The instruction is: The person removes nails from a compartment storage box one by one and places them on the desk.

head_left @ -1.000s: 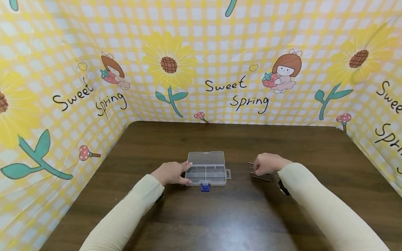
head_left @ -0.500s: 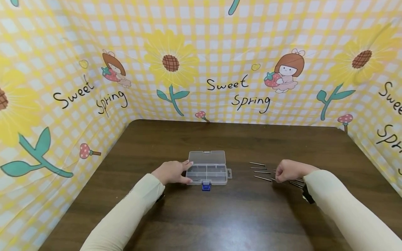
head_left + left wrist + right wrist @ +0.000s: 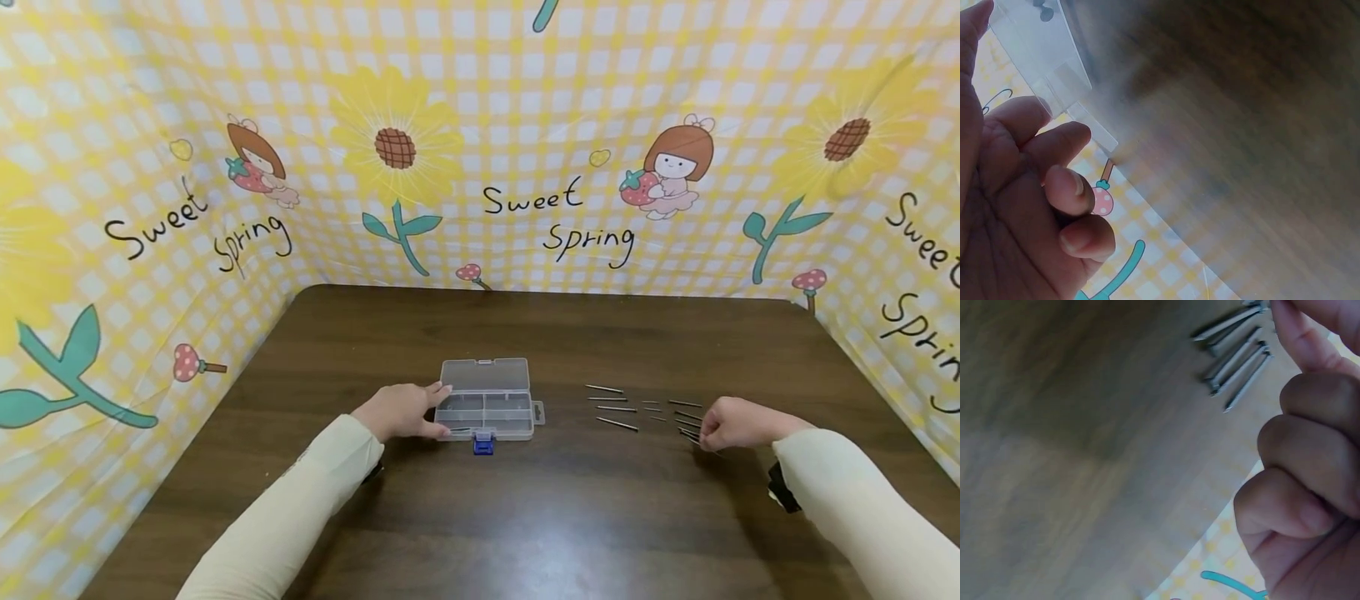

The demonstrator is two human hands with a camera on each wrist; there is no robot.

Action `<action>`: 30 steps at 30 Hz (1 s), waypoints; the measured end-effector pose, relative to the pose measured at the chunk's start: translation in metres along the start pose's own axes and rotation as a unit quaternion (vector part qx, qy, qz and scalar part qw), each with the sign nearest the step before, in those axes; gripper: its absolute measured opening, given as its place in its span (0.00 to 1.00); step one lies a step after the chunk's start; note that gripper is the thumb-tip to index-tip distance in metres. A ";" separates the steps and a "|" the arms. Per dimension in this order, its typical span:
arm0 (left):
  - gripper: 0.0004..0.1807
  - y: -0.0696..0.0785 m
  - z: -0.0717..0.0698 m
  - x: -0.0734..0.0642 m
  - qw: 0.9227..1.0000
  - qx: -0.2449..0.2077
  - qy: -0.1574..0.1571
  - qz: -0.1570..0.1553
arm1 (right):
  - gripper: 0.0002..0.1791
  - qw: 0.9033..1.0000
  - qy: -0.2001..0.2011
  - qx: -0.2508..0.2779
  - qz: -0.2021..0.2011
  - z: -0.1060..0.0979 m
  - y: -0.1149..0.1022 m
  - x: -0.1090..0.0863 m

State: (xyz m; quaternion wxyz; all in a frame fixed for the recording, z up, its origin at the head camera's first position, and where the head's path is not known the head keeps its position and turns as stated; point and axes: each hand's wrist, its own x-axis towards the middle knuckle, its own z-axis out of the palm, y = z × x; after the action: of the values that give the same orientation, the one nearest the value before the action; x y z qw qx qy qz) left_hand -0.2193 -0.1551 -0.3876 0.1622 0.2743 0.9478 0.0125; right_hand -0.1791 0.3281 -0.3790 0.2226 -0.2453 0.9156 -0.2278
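Observation:
A clear plastic compartment box stands with its lid raised and its blue latch hanging at the front. Thumb and index finger of my left hand hold its left end; the left wrist view shows the box between them. A thin metal piece lies in the front left compartment. At the right, my right hand has its thumb and index fingertips beside a cluster of nails. In the right wrist view these nails lie near the fingertips, whose contact is cropped at the top.
Several long nails lie in a row between the box and my right hand. Smaller nails lie just right of them. The wooden table meets a patterned cloth behind and at both sides.
My right hand has moved to the right along the nails, uncovering the long row and then the small ones. The left hand stays on the box.

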 end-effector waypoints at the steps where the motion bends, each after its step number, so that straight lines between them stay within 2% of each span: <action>1: 0.43 0.000 0.000 -0.001 1.000 -0.001 -0.001 -0.002 | 0.06 1.000 0.002 -0.003 -0.003 0.001 0.001 -0.001; 7: 0.43 -0.001 0.001 -0.004 1.000 -0.007 0.000 -0.004 | 0.05 1.000 0.007 -0.016 -0.006 0.005 0.007 -0.002; 13: 0.43 0.001 -0.001 -0.004 1.000 -0.002 0.001 -0.001 | 0.07 0.996 0.040 -0.075 0.015 0.011 0.006 0.001; 21: 0.43 0.001 -0.002 -0.001 1.000 -0.002 -0.005 -0.003 | 0.08 0.993 0.054 -0.096 0.040 0.016 0.002 -0.001; 27: 0.43 0.003 -0.003 -0.004 1.000 0.005 0.000 -0.004 | 0.09 0.988 0.057 -0.127 0.066 0.016 -0.005 -0.001; 30: 0.42 0.003 -0.002 -0.006 1.000 0.007 -0.002 -0.006 | 0.09 0.987 0.056 -0.136 0.062 0.017 -0.007 0.000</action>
State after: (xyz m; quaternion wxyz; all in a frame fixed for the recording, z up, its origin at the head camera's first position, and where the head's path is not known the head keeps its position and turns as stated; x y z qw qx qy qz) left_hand -0.2139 -0.1549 -0.3833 0.1625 0.2694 0.9492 0.0047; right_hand -0.1677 0.3172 -0.3887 0.1489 -0.2032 0.9625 -0.1007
